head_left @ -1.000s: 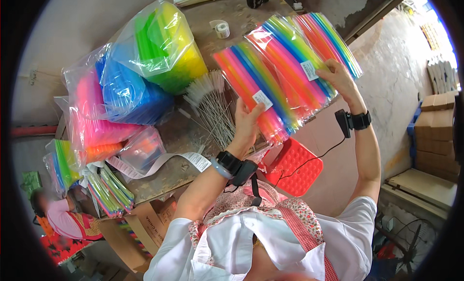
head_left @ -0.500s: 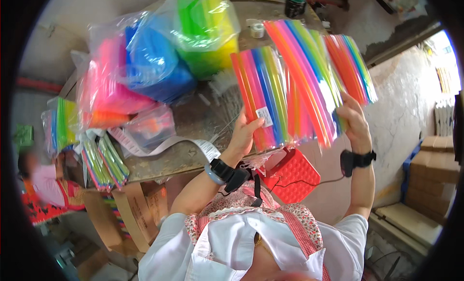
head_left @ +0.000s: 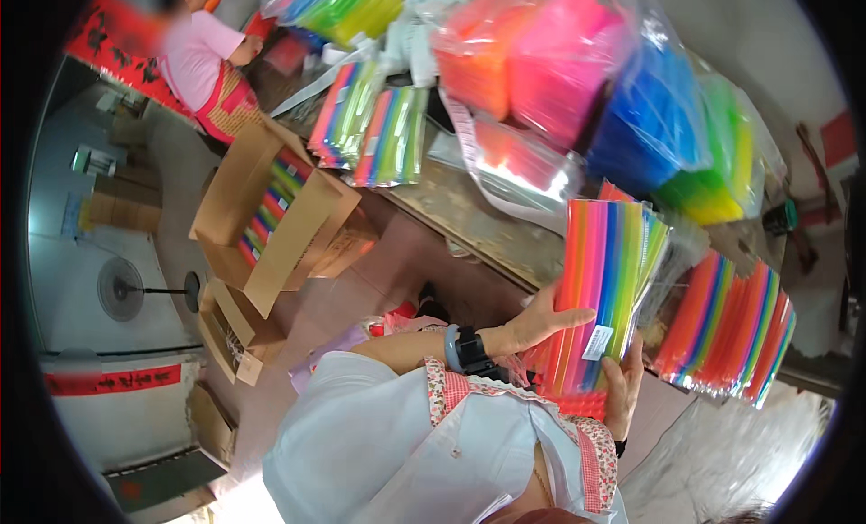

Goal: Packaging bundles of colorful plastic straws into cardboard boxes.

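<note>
A stack of clear packs of long, thin coloured straws (head_left: 600, 280) is held up close to my chest. Its top pack shows orange, pink, blue and green bands and carries a small white label (head_left: 597, 342). My left hand (head_left: 538, 326) grips its left side, thumb lying over the front. Around the lower right edge closes my right hand (head_left: 622, 389), its thumb next to the label and its other fingers partly hidden. More straw packs (head_left: 722, 326) lie in a row at the table's right end, apart from both hands.
Big clear bags of pink (head_left: 568, 64), blue (head_left: 654, 118) and green straws (head_left: 717, 154) stand along the table (head_left: 451, 213). A label strip (head_left: 469, 154) trails across it near finished-looking packs (head_left: 388, 136). An open carton (head_left: 289, 226) holds packs. Another person (head_left: 203, 59) stands far left.
My view has swung left, bringing the carton and the other person further in. My right hand has come down from the separate packs onto the held stack; my left hand still holds it.
</note>
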Demonstrator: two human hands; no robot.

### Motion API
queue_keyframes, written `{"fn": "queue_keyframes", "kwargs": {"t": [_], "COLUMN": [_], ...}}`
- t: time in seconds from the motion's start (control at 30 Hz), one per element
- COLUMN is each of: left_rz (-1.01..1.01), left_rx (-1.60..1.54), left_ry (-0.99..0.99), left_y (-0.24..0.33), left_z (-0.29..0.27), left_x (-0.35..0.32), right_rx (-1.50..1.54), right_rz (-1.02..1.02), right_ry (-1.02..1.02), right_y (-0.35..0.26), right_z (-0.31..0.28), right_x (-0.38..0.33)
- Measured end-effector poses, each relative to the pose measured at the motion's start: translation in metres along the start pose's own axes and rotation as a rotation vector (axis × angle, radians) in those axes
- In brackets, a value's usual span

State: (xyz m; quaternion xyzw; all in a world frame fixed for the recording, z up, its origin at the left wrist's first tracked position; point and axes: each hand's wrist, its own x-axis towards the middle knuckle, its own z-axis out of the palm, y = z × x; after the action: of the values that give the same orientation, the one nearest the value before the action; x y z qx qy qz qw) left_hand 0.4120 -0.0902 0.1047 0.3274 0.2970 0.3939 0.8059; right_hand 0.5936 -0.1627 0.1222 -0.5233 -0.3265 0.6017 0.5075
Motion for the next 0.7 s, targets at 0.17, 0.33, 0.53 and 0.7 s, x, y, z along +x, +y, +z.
{"fn": "queue_keyframes", "kwargs": {"t": [0.17,0.33,0.53,0.7], "left_rz": [0.091,0.271,0.319,0.45], "left_rx": [0.048,0.167,0.055,0.016], "left_ry": [-0.034,0.221,0.556,0.524], "left_y": [0.06,0.108,0.148,0.196], "left_z": [-0.091,-0.182,-0.291,-0.336], "left_x": [-0.058,-0.109,-0.135,-0.157], "right_rx": [-0.063,-0.344,0.068,-0.783], "right_rz": [0.008,-0.008,0.181,-0.014], "right_ry": [-0.217,-0.272,-0.495,-0.143], "right_y": [0.038,0.082,0.107,0.151], "right_z": [0.101,0.24,0.334,0.36], "right_x": [0.014,0.028,0.106,0.28]}}
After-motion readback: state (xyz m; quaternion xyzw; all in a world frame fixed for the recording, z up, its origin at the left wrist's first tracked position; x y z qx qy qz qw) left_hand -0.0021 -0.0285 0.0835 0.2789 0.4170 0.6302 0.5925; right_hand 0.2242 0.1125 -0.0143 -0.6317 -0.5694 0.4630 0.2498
